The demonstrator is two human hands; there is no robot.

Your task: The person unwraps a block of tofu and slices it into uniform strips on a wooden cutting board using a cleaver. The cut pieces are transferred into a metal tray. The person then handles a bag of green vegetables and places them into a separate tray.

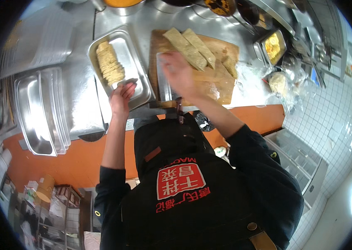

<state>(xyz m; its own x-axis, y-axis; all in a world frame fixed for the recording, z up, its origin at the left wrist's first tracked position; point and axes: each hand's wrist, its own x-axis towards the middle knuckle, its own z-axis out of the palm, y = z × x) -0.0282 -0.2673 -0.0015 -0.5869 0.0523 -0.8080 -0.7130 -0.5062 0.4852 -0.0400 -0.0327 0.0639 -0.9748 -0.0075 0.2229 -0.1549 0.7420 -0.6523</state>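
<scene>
A stainless steel food pan [138, 93] stands on the counter, with a row of thin tan food slices [107, 62] along its left side. My left hand [123, 95] is at the pan's near end, fingers spread by the last slices; whether they touch is unclear. My right hand [176, 73], blurred by motion, hovers over a wooden cutting board [207, 90], above a cleaver. The cleaver blade [164, 89] lies flat at the board's left side, its dark handle [179, 111] jutting past the near edge. Two long flat greenish-tan food pieces [185, 48] rest farther back.
A smaller food piece [229, 66] lies at the board's right. Beyond are pots [124, 6] and a pan of yellow food [272, 47]. Clear plastic bags [288, 84] sit right of the board. Stacked metal pans [37, 115] and clear lids [38, 40] occupy the left.
</scene>
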